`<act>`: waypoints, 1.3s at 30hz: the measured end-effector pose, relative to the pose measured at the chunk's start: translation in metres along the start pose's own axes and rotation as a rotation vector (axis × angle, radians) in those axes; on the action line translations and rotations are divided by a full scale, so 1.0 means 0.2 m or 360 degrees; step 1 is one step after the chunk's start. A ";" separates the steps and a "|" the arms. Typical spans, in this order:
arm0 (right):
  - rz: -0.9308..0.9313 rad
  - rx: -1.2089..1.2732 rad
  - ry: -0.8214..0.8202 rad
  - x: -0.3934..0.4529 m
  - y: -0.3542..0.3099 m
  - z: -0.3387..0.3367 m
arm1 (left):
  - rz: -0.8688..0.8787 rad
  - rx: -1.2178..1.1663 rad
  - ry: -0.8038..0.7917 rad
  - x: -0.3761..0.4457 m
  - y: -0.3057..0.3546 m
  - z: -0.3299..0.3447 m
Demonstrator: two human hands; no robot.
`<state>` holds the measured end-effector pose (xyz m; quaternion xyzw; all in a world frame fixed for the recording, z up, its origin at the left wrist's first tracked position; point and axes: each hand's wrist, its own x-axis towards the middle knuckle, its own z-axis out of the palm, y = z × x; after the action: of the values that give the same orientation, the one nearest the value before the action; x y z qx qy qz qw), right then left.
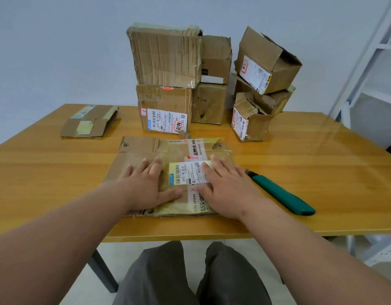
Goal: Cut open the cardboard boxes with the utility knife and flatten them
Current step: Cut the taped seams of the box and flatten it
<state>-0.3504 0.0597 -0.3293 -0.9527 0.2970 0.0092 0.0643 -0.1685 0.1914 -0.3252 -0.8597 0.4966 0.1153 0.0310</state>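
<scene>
Both the left hand [146, 186] and right hand [223, 190] pressed open-palmed on the flattened box [146, 148] at frame centre. Flattening looked nearly done; next likely calls for the green utility knife [282, 192], lower right, and another box.

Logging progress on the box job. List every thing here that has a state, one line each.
Flattened box: flat, pressed under both hands.
Left hand: open, pressing.
Right hand: open, pressing.
Utility knife: lying on table, untouched.
Second flattened box: flat, far left.
Stacked boxes: uncut, still standing.
</scene>
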 end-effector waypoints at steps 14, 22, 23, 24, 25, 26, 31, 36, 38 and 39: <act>0.0105 -0.0026 -0.0131 0.09 0.04 0.06 | 0.0022 0.0129 -0.0059 0.08 -0.08 0.03; 0.0223 0.0092 -0.0037 0.14 0.08 0.02 | 0.0102 0.0147 -0.0239 0.11 -0.13 -0.09; 0.0215 0.0058 -0.0063 0.14 0.09 0.01 | 0.0100 0.0180 -0.0258 0.11 -0.14 -0.12; 0.0201 0.0016 -0.0049 0.14 0.08 0.00 | 0.0106 0.0222 -0.0269 0.12 -0.15 -0.16; 0.0190 -0.0033 -0.0015 0.13 0.08 -0.03 | 0.0116 0.0257 -0.0285 0.13 -0.15 -0.19; 0.0187 -0.0086 0.0021 0.12 0.07 -0.06 | 0.0121 0.0274 -0.0317 0.13 -0.15 -0.22; -0.0079 -0.0146 0.0135 0.04 -0.01 -0.10 | -0.0046 -0.0003 -0.0282 0.19 -0.14 -0.25; 0.0062 0.0392 0.0550 0.15 0.00 -0.14 | -0.0063 0.0044 -0.0200 0.19 -0.14 -0.14; 0.0275 0.0453 0.0525 0.23 0.05 -0.17 | 0.0007 0.0070 -0.0260 0.20 -0.17 -0.17; 0.0389 0.0516 0.0419 0.26 0.07 -0.18 | 0.0035 0.0080 -0.0284 0.20 -0.19 -0.19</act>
<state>-0.3153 0.0146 -0.2979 -0.8798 0.4135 -0.1553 0.1755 -0.1104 0.1700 -0.2994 -0.8394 0.5041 0.1794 0.0952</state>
